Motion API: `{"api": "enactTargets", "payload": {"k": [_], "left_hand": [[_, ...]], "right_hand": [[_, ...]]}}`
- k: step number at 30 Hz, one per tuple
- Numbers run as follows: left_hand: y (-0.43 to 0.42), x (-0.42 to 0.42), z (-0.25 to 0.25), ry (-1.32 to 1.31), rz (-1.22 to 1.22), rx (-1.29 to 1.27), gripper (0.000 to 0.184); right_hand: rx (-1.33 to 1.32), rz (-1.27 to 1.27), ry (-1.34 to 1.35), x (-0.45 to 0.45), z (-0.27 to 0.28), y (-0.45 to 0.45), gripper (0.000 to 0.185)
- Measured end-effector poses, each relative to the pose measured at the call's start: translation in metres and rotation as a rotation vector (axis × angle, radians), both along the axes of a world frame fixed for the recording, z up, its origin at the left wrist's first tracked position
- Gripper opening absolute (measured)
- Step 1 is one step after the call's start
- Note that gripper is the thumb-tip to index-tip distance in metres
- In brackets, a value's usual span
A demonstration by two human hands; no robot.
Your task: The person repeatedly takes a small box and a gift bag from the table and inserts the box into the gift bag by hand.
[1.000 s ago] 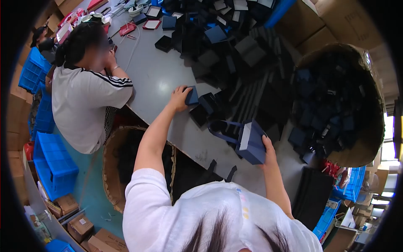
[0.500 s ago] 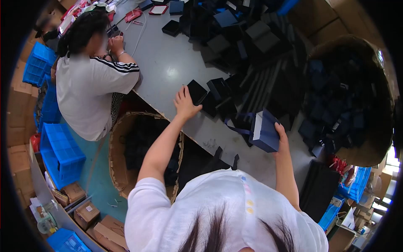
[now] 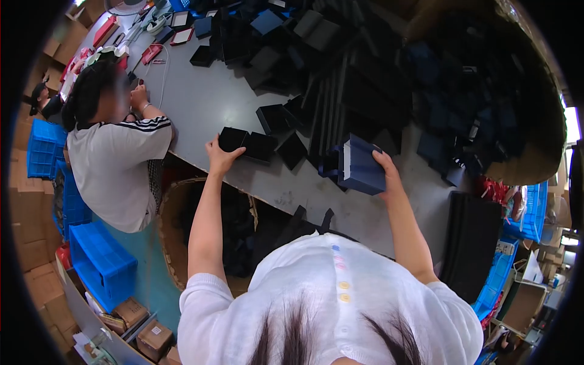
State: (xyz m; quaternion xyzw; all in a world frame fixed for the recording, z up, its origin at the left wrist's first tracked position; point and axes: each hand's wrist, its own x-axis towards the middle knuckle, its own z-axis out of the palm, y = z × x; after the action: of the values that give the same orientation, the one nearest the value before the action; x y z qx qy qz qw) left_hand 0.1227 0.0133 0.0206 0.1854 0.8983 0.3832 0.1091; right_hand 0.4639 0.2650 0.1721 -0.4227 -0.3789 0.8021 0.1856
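My left hand (image 3: 222, 159) grips the near left corner of an open black box (image 3: 232, 138), with the thumb along its near side. Touching that box on the right is another dark box part (image 3: 260, 148). My right hand (image 3: 390, 175) holds a navy blue box (image 3: 365, 169) above the table, its fingers around the right side. The box's pale side faces left, and a dark blue ribbon (image 3: 329, 163) hangs there. Between my hands, a flat black piece (image 3: 292, 151) lies on the table.
Black and blue boxes (image 3: 316, 30) pile up at the table's far side. A large carton (image 3: 550, 164) of dark boxes stands to the right. Another carton (image 3: 167, 243) is below the table edge. A co-worker (image 3: 115, 158) sits at left near blue crates (image 3: 103, 261).
My left hand has closed around the black box, which now lies against the neighbouring dark box part. The right hand still holds the blue box. The whole view has shifted.
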Motion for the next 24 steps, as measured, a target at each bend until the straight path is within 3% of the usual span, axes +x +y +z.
{"api": "enactTargets", "payload": {"k": [3, 6, 8, 11, 13, 20, 24], "left_hand": [[0.003, 0.000, 0.013, -0.030, 0.047, -0.030, 0.102], [0.010, 0.018, 0.055, 0.182, 0.062, 0.046, 0.093], [0.025, 0.056, 0.140, 0.119, -0.307, 0.363, 0.086], [0.046, 0.116, 0.212, 0.107, -0.726, 0.419, 0.084], [0.056, 0.135, 0.221, -0.034, -0.882, 0.388, 0.084], [0.059, 0.145, 0.205, -0.152, -0.943, 0.170, 0.085], [0.059, 0.151, 0.206, -0.161, -0.992, 0.209, 0.086]], "right_hand": [[0.018, 0.087, 0.044, -0.002, 0.002, 0.003, 0.049], [0.054, 0.014, 0.010, -0.007, 0.014, -0.004, 0.041], [0.081, 0.103, 0.071, -0.008, 0.010, 0.005, 0.037], [0.101, 0.248, 0.137, -0.009, 0.005, 0.004, 0.032], [0.114, 0.290, 0.161, -0.013, 0.007, 0.004, 0.031], [0.126, 0.240, 0.112, -0.004, 0.007, -0.001, 0.029], [0.189, 0.267, 0.149, 0.001, -0.006, 0.002, 0.026]]}}
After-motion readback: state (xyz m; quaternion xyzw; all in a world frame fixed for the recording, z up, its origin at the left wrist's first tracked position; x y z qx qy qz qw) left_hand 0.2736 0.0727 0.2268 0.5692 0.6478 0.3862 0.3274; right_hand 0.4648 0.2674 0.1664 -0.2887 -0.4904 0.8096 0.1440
